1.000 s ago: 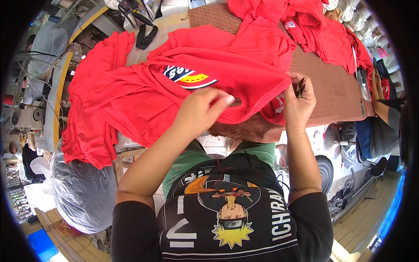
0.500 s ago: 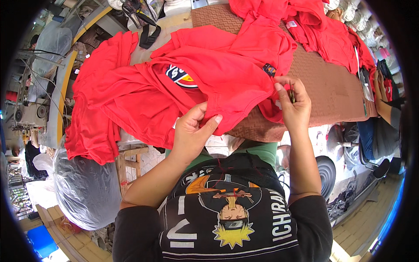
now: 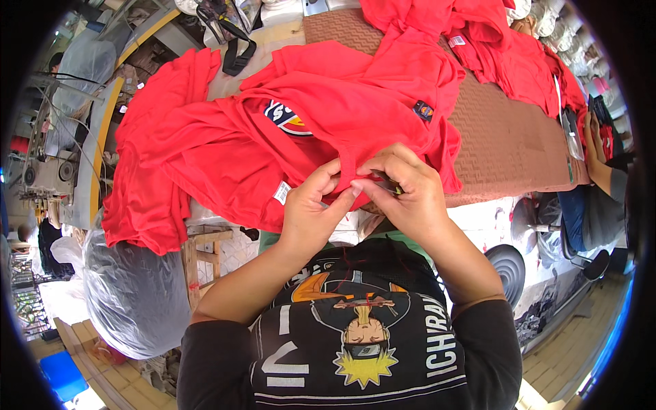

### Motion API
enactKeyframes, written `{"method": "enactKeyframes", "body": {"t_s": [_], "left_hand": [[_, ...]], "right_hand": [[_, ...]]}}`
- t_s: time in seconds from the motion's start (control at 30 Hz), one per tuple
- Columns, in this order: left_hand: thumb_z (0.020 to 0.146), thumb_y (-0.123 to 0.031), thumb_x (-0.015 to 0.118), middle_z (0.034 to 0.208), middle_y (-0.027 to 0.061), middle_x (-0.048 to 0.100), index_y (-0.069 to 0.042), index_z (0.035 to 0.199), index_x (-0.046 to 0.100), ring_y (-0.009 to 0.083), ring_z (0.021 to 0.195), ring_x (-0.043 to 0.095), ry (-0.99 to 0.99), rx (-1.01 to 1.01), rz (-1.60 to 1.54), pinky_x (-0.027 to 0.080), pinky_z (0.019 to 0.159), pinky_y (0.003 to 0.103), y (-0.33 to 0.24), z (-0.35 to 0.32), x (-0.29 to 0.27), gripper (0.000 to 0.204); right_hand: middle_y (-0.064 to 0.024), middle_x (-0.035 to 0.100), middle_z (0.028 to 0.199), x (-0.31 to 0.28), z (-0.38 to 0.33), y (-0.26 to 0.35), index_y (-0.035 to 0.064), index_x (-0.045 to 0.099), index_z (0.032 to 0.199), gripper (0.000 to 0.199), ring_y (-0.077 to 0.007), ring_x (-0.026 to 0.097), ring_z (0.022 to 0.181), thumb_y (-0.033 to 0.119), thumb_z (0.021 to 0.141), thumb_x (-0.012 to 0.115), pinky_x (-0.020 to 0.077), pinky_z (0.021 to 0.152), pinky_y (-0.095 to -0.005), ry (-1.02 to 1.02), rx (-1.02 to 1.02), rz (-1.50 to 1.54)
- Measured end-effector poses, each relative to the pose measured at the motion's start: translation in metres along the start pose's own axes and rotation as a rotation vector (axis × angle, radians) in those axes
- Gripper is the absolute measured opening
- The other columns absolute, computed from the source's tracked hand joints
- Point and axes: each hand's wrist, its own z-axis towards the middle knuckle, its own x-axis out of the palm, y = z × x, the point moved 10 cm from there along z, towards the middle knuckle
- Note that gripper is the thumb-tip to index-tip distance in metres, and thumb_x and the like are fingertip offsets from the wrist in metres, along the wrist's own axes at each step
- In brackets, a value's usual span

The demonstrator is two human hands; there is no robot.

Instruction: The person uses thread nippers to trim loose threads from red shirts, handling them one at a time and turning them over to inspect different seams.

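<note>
A red T-shirt (image 3: 301,160) lies bunched on the table before me, with a round dark-and-white print (image 3: 288,117) partly folded under. A small dark woven label (image 3: 424,110) shows on its cloth. My left hand (image 3: 311,208) pinches the shirt's ribbed edge between thumb and fingers. Right beside it, my right hand (image 3: 413,195) is closed, its thumb and fingertips at the same edge, nearly touching the left thumb. Tucked inside the right hand is a small dark tool (image 3: 388,183), mostly covered by the fingers. A white printed tag (image 3: 281,193) hangs near my left hand.
More red garments (image 3: 509,68) lie at the far right on the brown textured table cover (image 3: 506,150). Another person's arm (image 3: 601,160) reaches in at the right edge. A black strap bag (image 3: 232,34) sits at the back. A large plastic-wrapped bundle (image 3: 137,294) stands at lower left.
My right hand has let go of the edge near the woven label and moved left to meet my left hand. The white tag has come more into sight.
</note>
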Motion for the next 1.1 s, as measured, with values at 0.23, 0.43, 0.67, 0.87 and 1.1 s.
{"method": "enactKeyframes", "body": {"t_s": [0.23,0.43,0.67,0.87,1.1], "left_hand": [[0.092,0.003,0.062,0.120,0.0119,0.064,0.004,0.138,0.043,0.0138,0.109,0.061,-0.024,-0.043,-0.107,0.047,0.094,0.027,-0.004,0.003,-0.004,0.050],[0.074,-0.014,0.081,0.136,0.0088,0.052,-0.005,0.138,0.047,0.0129,0.089,0.059,-0.265,0.250,0.517,0.046,0.079,0.026,-0.081,0.017,-0.012,0.073],[0.078,-0.011,0.077,0.094,0.0092,0.070,-0.007,0.117,0.066,0.0091,0.070,0.063,0.320,0.188,0.761,0.051,0.065,0.027,-0.086,0.040,0.028,0.041],[0.088,-0.012,0.070,0.077,0.0068,0.071,-0.002,0.105,0.070,0.0073,0.071,0.067,0.274,-0.045,0.708,0.052,0.063,0.025,-0.084,0.038,0.026,0.020],[0.096,-0.012,0.061,0.081,0.0070,0.069,0.002,0.100,0.063,0.0114,0.071,0.069,0.232,-0.160,0.435,0.053,0.062,0.023,-0.058,0.034,0.012,0.015]], "right_hand": [[0.0013,0.061,0.082,0.000,-0.001,-0.035,0.0027,0.067,0.091,0.005,-0.0052,0.053,0.073,0.002,0.087,0.070,0.0430,0.062,-0.0216,-0.003,0.312,0.460],[-0.0017,0.068,0.089,-0.007,0.000,-0.034,-0.0004,0.066,0.095,0.005,-0.0067,0.060,0.085,0.004,0.093,0.063,0.0483,0.077,-0.0241,-0.002,0.289,0.506],[-0.0076,0.066,0.085,-0.020,0.008,-0.011,-0.0020,0.065,0.094,0.006,-0.0132,0.063,0.080,0.003,0.090,0.066,0.0495,0.075,-0.0277,0.016,0.141,0.235],[-0.0018,0.063,0.082,-0.022,0.011,0.005,0.0019,0.066,0.094,0.010,-0.0081,0.056,0.075,0.002,0.085,0.072,0.0457,0.068,-0.0252,0.010,0.044,0.045],[-0.0119,0.065,0.090,-0.036,0.012,-0.002,0.0030,0.063,0.102,0.026,-0.0235,0.065,0.085,0.016,0.082,0.075,0.0506,0.075,-0.0325,-0.003,0.057,-0.014]]}}
